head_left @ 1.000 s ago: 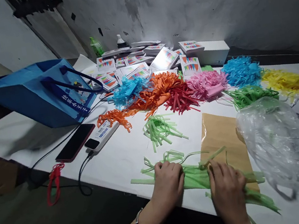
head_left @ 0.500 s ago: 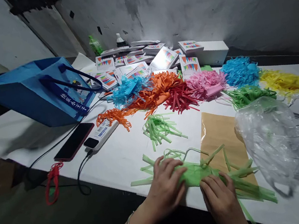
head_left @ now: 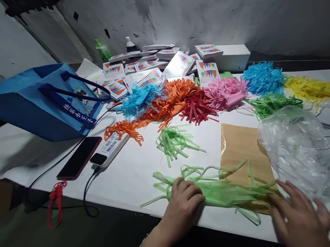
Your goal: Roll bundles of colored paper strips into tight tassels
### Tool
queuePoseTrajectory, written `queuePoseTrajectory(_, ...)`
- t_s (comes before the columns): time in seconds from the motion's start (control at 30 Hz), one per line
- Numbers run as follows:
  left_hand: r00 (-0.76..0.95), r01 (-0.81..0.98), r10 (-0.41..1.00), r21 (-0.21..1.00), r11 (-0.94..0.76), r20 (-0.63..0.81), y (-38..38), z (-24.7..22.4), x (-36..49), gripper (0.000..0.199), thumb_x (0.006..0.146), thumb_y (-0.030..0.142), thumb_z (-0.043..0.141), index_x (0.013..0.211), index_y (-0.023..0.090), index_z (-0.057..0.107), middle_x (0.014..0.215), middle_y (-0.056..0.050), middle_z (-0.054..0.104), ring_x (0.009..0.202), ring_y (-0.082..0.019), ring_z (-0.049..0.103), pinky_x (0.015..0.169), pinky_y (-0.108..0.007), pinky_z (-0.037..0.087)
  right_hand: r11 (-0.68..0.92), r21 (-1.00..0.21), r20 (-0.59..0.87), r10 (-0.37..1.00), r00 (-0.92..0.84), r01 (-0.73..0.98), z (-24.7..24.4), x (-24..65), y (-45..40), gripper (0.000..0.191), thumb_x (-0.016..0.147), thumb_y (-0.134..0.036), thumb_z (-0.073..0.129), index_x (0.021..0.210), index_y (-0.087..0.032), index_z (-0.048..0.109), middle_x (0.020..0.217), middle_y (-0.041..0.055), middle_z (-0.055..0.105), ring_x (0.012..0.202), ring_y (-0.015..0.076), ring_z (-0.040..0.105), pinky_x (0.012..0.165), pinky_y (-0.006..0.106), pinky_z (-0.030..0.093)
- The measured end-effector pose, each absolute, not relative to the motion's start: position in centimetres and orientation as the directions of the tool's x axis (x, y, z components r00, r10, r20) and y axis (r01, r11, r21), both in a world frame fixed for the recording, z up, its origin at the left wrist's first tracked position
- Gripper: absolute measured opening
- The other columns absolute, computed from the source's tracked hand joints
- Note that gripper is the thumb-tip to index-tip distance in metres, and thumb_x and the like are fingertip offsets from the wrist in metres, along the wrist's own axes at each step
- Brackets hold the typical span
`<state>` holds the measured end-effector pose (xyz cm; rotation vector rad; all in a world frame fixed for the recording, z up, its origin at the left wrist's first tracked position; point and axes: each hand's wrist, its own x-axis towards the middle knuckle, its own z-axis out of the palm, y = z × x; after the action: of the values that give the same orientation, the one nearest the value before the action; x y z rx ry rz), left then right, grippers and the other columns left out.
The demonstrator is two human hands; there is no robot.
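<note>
A scuffed grey wall (head_left: 212, 7) backs the white table (head_left: 141, 171).

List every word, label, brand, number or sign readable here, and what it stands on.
"快乐小王子": white characters on the blue gift bag.
Blue print on the white cabled device: too small and blurred to read.
Pennant-printed white boxes: any lettering too small to read.
No legible number or brand.

Remote view, I can read 1 txt only: Chinese chars 快乐小王子 (head_left: 78, 114), wht on dk blue, on the blue bag (head_left: 15, 111); there's blue print (head_left: 114, 141) on the wht device (head_left: 111, 153), too sm. for me to make out; ditto any wording on the pic boxes (head_left: 207, 70).
</note>
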<state>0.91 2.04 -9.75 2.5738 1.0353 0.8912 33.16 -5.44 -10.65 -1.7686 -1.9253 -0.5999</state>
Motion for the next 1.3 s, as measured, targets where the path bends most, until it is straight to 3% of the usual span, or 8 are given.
queuePoseTrajectory(0.13, 0.578, 0.532, 0.674, 0.414, -0.739, 0.461, 2.0, -9.9, 0.9, 0.023, 0.093, 0.003, 0.049, 0.097, 0.019, 0.065, 0.092, -0.004, 0.071, 0.093, -0.021, 0.059, 0.107, -0.052, 0.029, -0.195, 0.121, 0.723, 0.689, 0.048, 0.973, -8.0, 36.5, -6.6, 0.02, 0.091, -0.024, 0.057, 0.102, -0.014, 0.07, 0.118, 0.0207, 0.07, 0.09, 0.0389, 0.071, 0.078, 0.055, 0.051)
queuePoseTrajectory(0.23, 0.58, 0.513, 0.659, 0.414, -0.752, 0.479, 1.9, -9.6, 1.0, 0.023, 0.094, 0.003, 0.048, 0.098, 0.019, 0.065, 0.091, -0.003, 0.071, 0.093, -0.021, 0.059, 0.109, -0.051, 0.027, 0.261, 0.157, 0.737, 0.611, -0.289, 0.952, -6.8, 32.9, -6.1, 0.018, 0.09, -0.021, 0.059, 0.104, -0.015, 0.068, 0.103, 0.0166, 0.073, 0.087, 0.0314, 0.07, 0.078, 0.046, 0.053)
queuePoseTrajectory(0.3, 0.587, 0.493, 0.642, 0.412, -0.766, 0.493, 1.9, -9.3, 1.1, 0.024, 0.097, 0.005, 0.046, 0.098, 0.019, 0.065, 0.09, -0.002, 0.072, 0.093, -0.02, 0.059, 0.111, -0.051, 0.025, 0.581, 0.106, 0.627, 0.591, -0.508, 0.807, -7.2, 28.6, -5.0, 0.031, 0.093, -0.013, 0.05, 0.12, -0.012, 0.065, 0.119, 0.0147, 0.071, 0.113, 0.0305, 0.066, 0.095, 0.044, 0.05)
queuePoseTrajectory(0.43, 0.616, 0.454, 0.6, 0.392, -0.8, 0.51, 1.4, -9.0, 0.7, 0.026, 0.1, 0.007, 0.042, 0.097, 0.02, 0.064, 0.088, 0.0, 0.074, 0.093, -0.019, 0.06, 0.114, -0.052, 0.021, 0.677, -0.048, 0.637, 0.587, -0.499, 0.734, -9.8, 22.6, -3.6, 0.037, 0.097, -0.001, 0.036, 0.119, -0.006, 0.067, 0.116, 0.0112, 0.074, 0.118, 0.0243, 0.063, 0.107, 0.04, 0.044)
queuePoseTrajectory(0.73, 0.581, 0.567, 0.684, 0.383, -0.729, 0.442, 0.7, -9.7, 0.6, 0.023, 0.104, 0.017, 0.042, 0.089, 0.019, 0.06, 0.088, -0.001, 0.072, 0.086, -0.019, 0.059, 0.104, -0.048, 0.027, 0.611, -0.218, 0.628, 0.685, -0.37, 0.761, -12.1, 23.6, -4.9, 0.02, 0.1, -0.012, 0.05, 0.108, -0.011, 0.069, 0.111, 0.0116, 0.072, 0.114, 0.0254, 0.061, 0.107, 0.044, 0.037)
queuePoseTrajectory(0.9, 0.506, 0.697, 0.789, 0.375, -0.612, 0.348, 1.4, -9.0, 1.7, 0.022, 0.1, 0.016, 0.045, 0.082, 0.018, 0.057, 0.089, -0.004, 0.066, 0.085, -0.022, 0.058, 0.093, -0.047, 0.031, 0.272, -0.334, 0.565, 0.824, -0.04, 0.903, -11.4, 22.0, -4.4, 0.026, 0.104, -0.021, 0.046, 0.084, -0.019, 0.063, 0.093, 0.0072, 0.069, 0.094, 0.0248, 0.062, 0.097, 0.048, 0.036)
queuePoseTrajectory(1.03, 0.464, 0.773, 0.844, 0.342, -0.534, 0.268, 2.1, -8.7, 2.2, 0.018, 0.095, 0.019, 0.053, 0.078, 0.018, 0.058, 0.089, -0.005, 0.064, 0.085, -0.023, 0.058, 0.089, -0.046, 0.034, 0.122, -0.24, 0.527, 0.85, 0.024, 0.963, -10.4, 21.2, -3.6, 0.029, 0.104, -0.026, 0.043, 0.083, -0.02, 0.061, 0.091, 0.0087, 0.068, 0.09, 0.027, 0.061, 0.09, 0.047, 0.036)
queuePoseTrajectory(1.3, 0.488, 0.715, 0.806, 0.376, -0.589, 0.336, 2.1, -8.7, 2.2, 0.005, 0.091, 0.017, 0.061, 0.095, 0.019, 0.061, 0.1, -0.006, 0.068, 0.095, -0.025, 0.06, 0.097, -0.051, 0.033, 0.443, -0.347, 0.64, 0.756, -0.136, 0.827, -10.8, 20.8, -3.9, 0.02, 0.103, -0.024, 0.051, 0.091, -0.02, 0.066, 0.084, 0.0017, 0.072, 0.093, 0.0228, 0.064, 0.098, 0.043, 0.03)
